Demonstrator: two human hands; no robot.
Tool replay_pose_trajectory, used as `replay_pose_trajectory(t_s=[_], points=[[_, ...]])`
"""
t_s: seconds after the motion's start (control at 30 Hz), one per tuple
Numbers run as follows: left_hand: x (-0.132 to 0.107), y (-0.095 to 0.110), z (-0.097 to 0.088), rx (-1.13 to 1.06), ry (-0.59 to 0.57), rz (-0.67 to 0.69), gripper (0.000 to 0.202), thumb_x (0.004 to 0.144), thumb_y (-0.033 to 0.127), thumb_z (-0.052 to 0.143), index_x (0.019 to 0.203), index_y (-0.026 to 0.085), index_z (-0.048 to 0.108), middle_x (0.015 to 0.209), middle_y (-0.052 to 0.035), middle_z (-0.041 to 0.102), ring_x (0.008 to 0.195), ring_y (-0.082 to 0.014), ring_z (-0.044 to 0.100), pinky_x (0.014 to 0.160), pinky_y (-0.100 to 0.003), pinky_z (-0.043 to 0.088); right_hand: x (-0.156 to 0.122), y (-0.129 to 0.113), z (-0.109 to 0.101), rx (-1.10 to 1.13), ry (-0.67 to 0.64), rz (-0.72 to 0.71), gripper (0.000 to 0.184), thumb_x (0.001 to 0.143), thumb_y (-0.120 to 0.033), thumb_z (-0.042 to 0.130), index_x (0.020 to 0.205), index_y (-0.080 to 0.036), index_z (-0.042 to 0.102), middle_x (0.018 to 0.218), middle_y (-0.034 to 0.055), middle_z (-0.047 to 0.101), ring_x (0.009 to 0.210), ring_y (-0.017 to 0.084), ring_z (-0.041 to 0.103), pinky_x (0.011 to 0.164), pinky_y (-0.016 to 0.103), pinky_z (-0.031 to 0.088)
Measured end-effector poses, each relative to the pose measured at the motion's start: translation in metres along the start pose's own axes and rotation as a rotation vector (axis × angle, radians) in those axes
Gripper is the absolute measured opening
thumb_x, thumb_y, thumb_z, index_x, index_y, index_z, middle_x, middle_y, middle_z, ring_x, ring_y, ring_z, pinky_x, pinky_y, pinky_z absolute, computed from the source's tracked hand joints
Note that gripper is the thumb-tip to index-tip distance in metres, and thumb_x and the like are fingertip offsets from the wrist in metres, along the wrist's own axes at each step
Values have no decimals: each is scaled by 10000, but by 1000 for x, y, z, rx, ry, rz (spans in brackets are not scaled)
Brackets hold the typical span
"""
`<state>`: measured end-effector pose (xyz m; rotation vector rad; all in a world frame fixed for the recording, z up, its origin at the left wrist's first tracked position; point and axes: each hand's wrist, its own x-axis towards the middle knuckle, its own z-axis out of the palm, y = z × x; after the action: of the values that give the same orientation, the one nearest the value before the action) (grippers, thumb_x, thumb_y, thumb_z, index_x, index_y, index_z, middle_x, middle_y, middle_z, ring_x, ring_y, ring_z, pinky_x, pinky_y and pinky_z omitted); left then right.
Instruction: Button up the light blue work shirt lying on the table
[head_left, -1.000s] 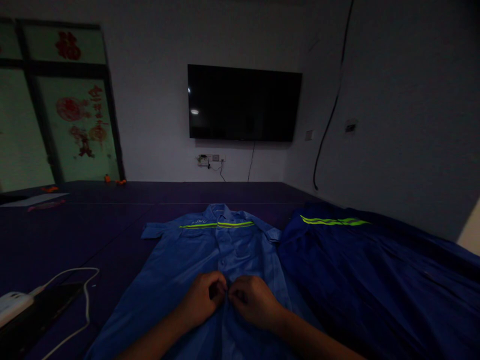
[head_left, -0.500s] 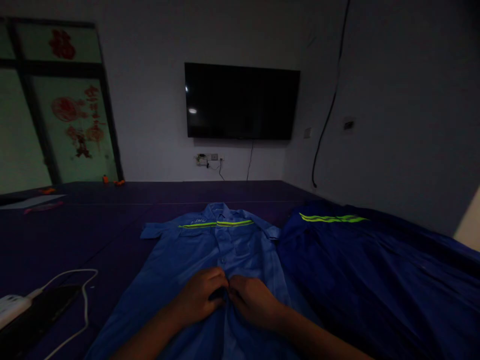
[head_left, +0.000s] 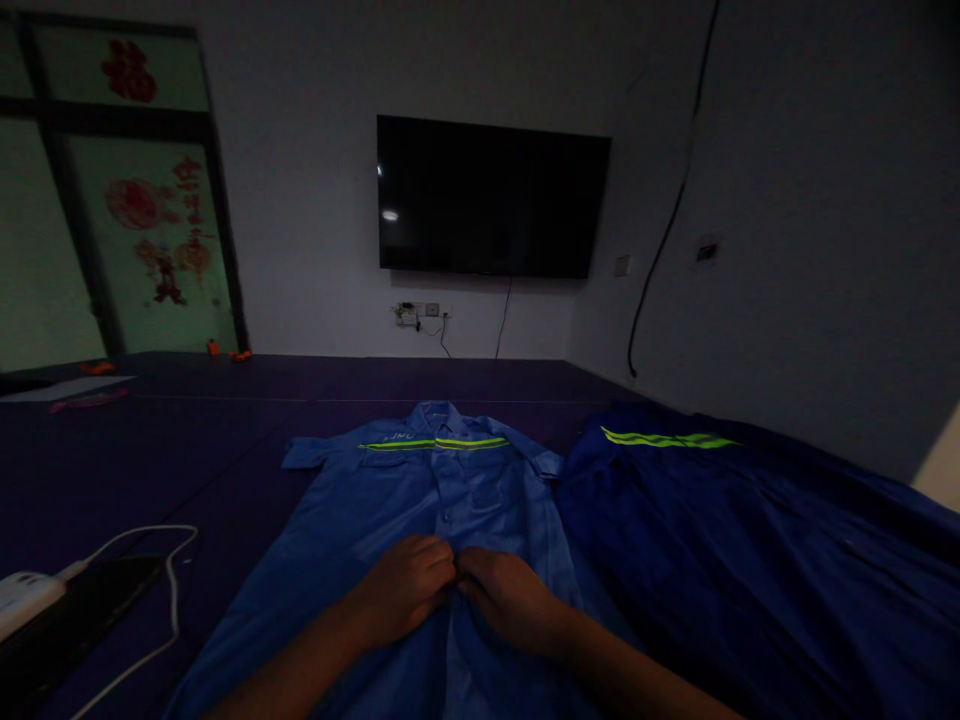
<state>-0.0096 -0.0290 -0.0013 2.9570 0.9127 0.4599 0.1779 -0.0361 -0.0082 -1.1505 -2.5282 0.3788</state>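
Note:
A light blue short-sleeved shirt (head_left: 375, 510) with a yellow-green stripe across its chest lies face up in front of me, collar pointing away. My left hand (head_left: 412, 585) pinches the shirt's front edge at the middle, fingers curled. Close against it, my right hand (head_left: 510, 595) grips the same front opening from the other side. The fingertips of both hands almost meet, and whatever lies between them, perhaps a button, is hidden. Above the hands, a button shows on the front strip.
A dark blue garment (head_left: 720, 540) with a yellow-green stripe lies at the right. On the purple surface (head_left: 247, 490), a white charger (head_left: 30, 600) with a cable rests on a dark flat object at the left. A television (head_left: 491, 200) hangs on the far wall.
My left fingers have closed in, and the gap under the left hand is gone. Both hands stay at the shirt's front opening. The view has shifted slightly.

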Motion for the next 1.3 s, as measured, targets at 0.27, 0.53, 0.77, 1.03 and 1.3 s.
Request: replay_pose_trajectory(t_s=[0.27,0.53,0.77,1.03,1.3], points=[[1,-3,4,40,6,29,68,775,113,438,785,178,451,817,-29,538,765,-148,465,649,-271,345,1,1,0,44,62,-39,158,797,-130,411,828,-169,561,836,24,608,768,122,558,678,200,383],[-1,3,-1,14,17,-37,102,724,118,475,794,190,458,791,-10,533,759,-140,482,668,-256,350,-1,-6,-5,-3,67,7,168,818,-156,401,842,-169,566,847,35,619,782,133,566,687,209,387],[-1,6,-1,65,43,-41,134,668,136,529,787,182,488,781,-15,552,749,-145,487,648,-263,338,1,-3,0,44,86,8,161,802,-144,416,823,-165,574,834,36,619,767,130,562,680,208,384],[-3,4,4,186,26,-22,73,691,134,502,746,177,482,738,-20,559,693,-140,480,614,-271,325,4,4,5,140,113,-15,161,748,-97,440,764,-161,587,769,15,615,705,110,547,651,191,386],[-3,3,6,245,43,-9,61,698,146,508,691,178,458,701,-8,550,653,-130,481,574,-272,311,3,3,5,208,159,2,155,706,-93,471,736,-157,609,714,7,612,643,100,534,595,178,378]])
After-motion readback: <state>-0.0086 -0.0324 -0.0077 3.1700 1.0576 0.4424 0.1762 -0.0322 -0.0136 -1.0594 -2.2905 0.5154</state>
